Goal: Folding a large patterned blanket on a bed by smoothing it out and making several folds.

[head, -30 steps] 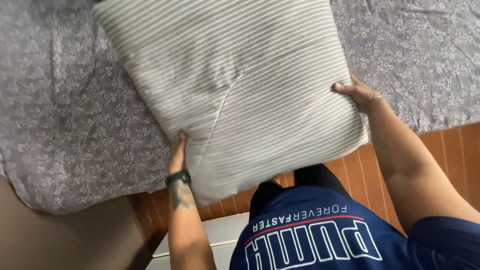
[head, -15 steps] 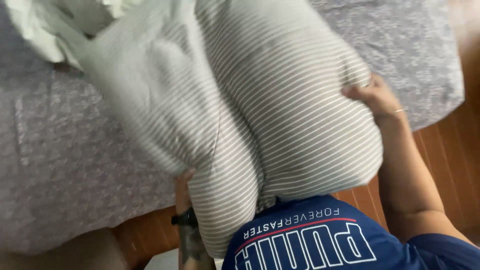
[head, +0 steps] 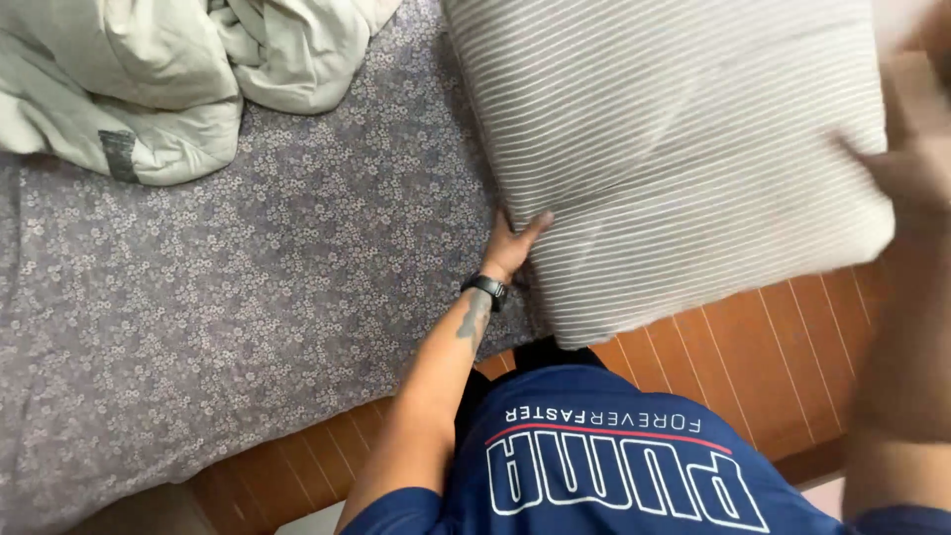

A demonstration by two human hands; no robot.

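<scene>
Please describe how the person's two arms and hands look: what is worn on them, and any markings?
Both forearms are bare. The left hand has a black wristwatch at the wrist, and a dark tattoo lies on the forearm just below it. The right hand is blurred, so any ring or bracelet cannot be told. Short dark blue sleeves begin near the shoulders.

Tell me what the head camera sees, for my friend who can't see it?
A person holds a big striped pillow over a bed with a purple flowered sheet; the left hand grips its edge and the blurry right hand its other side. A crumpled pale green blanket lies beyond.
</scene>
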